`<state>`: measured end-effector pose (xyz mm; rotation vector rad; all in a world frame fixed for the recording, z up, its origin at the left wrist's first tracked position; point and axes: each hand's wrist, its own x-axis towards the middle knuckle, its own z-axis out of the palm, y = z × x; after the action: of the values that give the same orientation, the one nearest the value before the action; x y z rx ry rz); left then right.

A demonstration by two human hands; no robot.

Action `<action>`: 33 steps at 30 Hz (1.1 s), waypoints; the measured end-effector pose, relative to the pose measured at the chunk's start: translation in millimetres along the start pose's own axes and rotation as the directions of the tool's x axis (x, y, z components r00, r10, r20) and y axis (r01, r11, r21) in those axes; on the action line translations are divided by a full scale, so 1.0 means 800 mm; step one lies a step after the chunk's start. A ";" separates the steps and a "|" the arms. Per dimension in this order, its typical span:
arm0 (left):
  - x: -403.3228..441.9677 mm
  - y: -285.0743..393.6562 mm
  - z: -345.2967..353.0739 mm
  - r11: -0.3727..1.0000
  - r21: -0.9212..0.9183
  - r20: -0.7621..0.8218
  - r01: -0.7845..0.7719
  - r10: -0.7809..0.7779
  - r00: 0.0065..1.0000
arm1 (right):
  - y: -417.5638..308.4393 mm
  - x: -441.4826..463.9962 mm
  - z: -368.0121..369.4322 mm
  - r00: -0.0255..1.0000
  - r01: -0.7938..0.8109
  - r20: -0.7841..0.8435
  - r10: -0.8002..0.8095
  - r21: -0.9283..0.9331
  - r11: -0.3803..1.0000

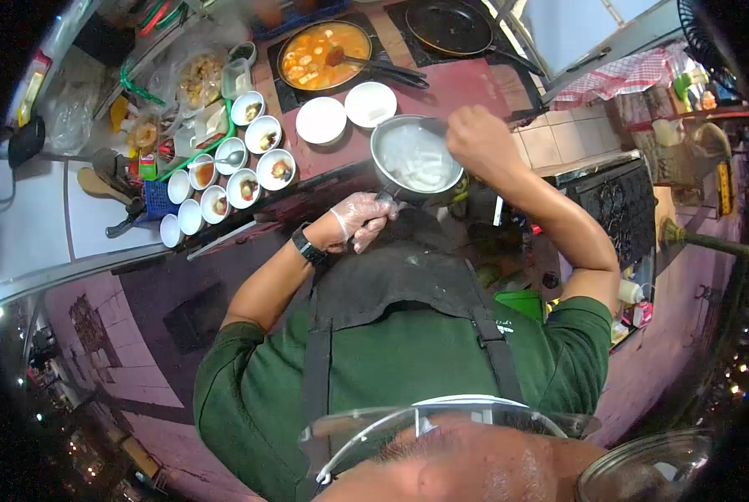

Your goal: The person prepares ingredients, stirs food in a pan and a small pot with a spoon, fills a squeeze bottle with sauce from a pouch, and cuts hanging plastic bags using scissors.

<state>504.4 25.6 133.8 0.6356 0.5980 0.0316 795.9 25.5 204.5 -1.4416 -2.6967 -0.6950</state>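
My left hand (362, 222), in a clear plastic glove with a dark watch on the wrist, is wrapped round the handle of a saucepan (389, 182). The pan is held over the counter's near edge, and cloudy liquid with white pieces (425, 167) shows inside. At the pan's right rim is my bare right hand (477, 142), its fingers curled closed; what they grip, if anything, is hidden. Just beyond the pan stand two white bowls (321, 122) (371, 105).
A frying pan of orange stew (326, 35) with a ladle (337, 57) sits on the back stove. Right of it is a black frying pan (448, 27). Several small white bowls (276, 171) with ingredients line the left counter, beside a green tray (224, 138) and wooden spoon (102, 184).
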 end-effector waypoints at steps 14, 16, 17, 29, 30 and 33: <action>-0.013 0.015 -0.001 0.994 0.113 0.037 -0.010 0.006 0.999 | 0.050 -0.002 0.071 0.970 -0.120 0.244 -0.017 0.535 0.837; -0.014 0.014 -0.002 0.992 0.126 0.033 -0.017 0.013 0.999 | 0.055 -0.003 0.062 0.971 -0.163 0.240 0.019 0.599 0.784; -0.015 0.015 -0.003 0.992 0.124 0.016 -0.028 0.026 1.000 | 0.059 -0.003 0.059 0.970 -0.203 0.237 0.057 0.655 0.728; -0.020 0.019 -0.008 0.992 0.110 -0.035 -0.058 0.062 0.997 | 0.069 0.002 0.074 0.972 -0.230 0.166 0.164 0.791 0.567; -0.020 0.019 -0.007 0.991 0.118 -0.036 -0.059 0.064 0.997 | 0.069 0.002 0.071 0.973 -0.228 0.166 0.159 0.791 0.567; -0.017 0.014 -0.010 0.993 0.102 -0.026 -0.063 0.066 0.997 | 0.067 0.000 0.068 0.948 -0.311 0.232 0.217 0.819 0.482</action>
<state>490.9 36.3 142.0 0.7536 0.6103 0.0714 849.2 72.4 175.8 -1.4857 -2.1492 0.6907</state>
